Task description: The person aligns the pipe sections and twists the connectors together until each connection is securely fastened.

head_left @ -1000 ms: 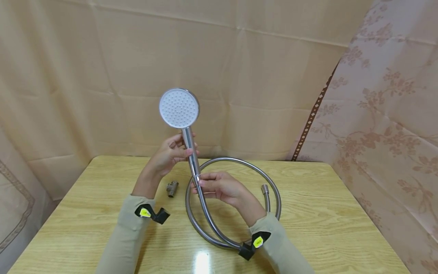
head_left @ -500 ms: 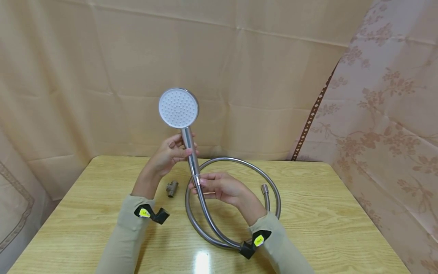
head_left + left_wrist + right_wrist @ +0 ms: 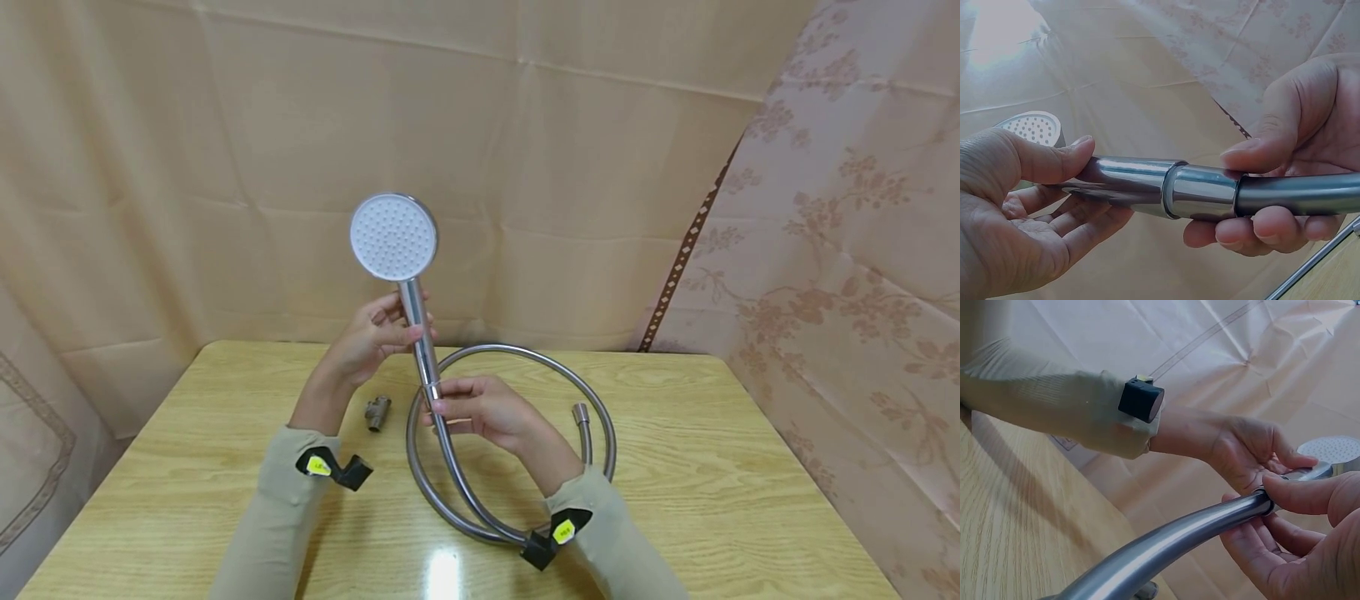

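A chrome shower head [image 3: 393, 237] with a white nozzle face is held upright above the table, tilted slightly left. My left hand [image 3: 367, 342] grips its handle [image 3: 422, 358] below the head, thumb across the front. At the handle's lower end, my right hand [image 3: 487, 412] pinches the metal collar of the shower hose [image 3: 453, 467] between thumb and fingers. In the left wrist view a thin pale ring shows at the seam between handle and hose collar [image 3: 1204, 190]. From the collar the hose drops to the table in a wide loop.
A small metal tee valve [image 3: 377, 413] lies on the wooden table [image 3: 720, 467] to the left of the hose loop. The hose's free end fitting [image 3: 581, 413] points away at the right. Beige curtain [image 3: 570, 208] hangs behind the table, with a floral cloth [image 3: 862, 292] at right.
The right thumb and fingers have shifted slightly around the hose collar. The shower head has swayed a little and is back near its earlier place; the left hand keeps its grip.
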`<action>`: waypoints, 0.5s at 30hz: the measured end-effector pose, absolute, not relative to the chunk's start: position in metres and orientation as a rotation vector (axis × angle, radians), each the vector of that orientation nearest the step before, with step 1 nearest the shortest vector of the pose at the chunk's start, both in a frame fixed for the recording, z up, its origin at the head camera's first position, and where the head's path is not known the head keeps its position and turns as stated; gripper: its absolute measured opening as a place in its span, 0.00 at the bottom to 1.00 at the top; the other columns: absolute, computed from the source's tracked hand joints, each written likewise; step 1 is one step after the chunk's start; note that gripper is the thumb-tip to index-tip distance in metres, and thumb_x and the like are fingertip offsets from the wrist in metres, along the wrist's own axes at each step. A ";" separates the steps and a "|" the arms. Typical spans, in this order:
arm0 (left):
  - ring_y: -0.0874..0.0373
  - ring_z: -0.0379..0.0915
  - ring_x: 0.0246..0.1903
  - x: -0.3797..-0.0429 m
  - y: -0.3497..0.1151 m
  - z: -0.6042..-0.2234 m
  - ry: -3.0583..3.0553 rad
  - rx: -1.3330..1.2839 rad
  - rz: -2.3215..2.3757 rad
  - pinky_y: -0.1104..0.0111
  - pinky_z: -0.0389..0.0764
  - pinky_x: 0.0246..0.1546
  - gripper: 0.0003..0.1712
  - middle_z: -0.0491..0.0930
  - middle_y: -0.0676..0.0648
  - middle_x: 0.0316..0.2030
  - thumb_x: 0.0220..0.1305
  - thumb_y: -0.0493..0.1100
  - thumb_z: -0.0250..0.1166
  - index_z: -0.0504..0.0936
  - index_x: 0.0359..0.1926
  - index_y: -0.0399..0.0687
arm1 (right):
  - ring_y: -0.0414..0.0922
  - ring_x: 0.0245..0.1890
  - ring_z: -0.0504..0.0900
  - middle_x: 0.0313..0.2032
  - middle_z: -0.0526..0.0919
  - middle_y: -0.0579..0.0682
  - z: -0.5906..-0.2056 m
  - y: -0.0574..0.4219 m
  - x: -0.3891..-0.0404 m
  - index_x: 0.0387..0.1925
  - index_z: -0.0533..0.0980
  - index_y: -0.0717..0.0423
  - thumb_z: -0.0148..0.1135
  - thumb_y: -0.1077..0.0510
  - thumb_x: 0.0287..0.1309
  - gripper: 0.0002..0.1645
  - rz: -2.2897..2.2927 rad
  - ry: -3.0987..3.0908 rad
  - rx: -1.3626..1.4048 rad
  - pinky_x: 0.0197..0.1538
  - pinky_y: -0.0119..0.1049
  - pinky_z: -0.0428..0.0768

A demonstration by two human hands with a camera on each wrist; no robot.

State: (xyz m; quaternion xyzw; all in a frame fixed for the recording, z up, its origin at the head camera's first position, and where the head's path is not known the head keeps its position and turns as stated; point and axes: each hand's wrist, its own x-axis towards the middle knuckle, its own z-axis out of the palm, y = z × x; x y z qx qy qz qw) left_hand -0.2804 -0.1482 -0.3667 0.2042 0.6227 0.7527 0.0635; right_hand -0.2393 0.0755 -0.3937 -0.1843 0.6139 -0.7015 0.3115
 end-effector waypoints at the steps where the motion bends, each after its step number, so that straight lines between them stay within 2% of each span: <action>1: 0.58 0.86 0.42 -0.280 -0.148 -0.367 1.881 0.619 2.274 0.64 0.84 0.48 0.35 0.78 0.47 0.46 0.65 0.28 0.57 0.62 0.73 0.31 | 0.41 0.42 0.88 0.37 0.89 0.45 -0.394 0.075 -0.240 0.61 0.68 0.81 0.55 0.71 0.69 0.23 -1.851 1.616 -0.487 0.57 0.45 0.84; 4: 0.58 0.86 0.42 -0.280 -0.148 -0.367 1.878 0.623 2.275 0.64 0.84 0.48 0.34 0.77 0.47 0.46 0.66 0.28 0.57 0.62 0.72 0.32 | 0.41 0.42 0.88 0.37 0.90 0.45 -0.396 0.074 -0.241 0.61 0.69 0.80 0.54 0.71 0.69 0.22 -1.857 1.587 -0.480 0.54 0.41 0.84; 10: 0.58 0.86 0.42 -0.281 -0.149 -0.366 1.867 0.626 2.276 0.64 0.84 0.48 0.33 0.78 0.49 0.46 0.66 0.27 0.57 0.62 0.72 0.32 | 0.40 0.43 0.88 0.40 0.90 0.45 -0.397 0.075 -0.244 0.61 0.72 0.74 0.53 0.69 0.71 0.20 -1.842 1.532 -0.477 0.55 0.41 0.83; 15: 0.55 0.86 0.43 -0.281 -0.149 -0.367 1.853 0.632 2.281 0.64 0.84 0.47 0.32 0.79 0.49 0.45 0.66 0.27 0.57 0.64 0.71 0.34 | 0.40 0.45 0.88 0.42 0.89 0.45 -0.398 0.076 -0.245 0.61 0.71 0.74 0.50 0.69 0.73 0.20 -1.817 1.505 -0.492 0.54 0.39 0.83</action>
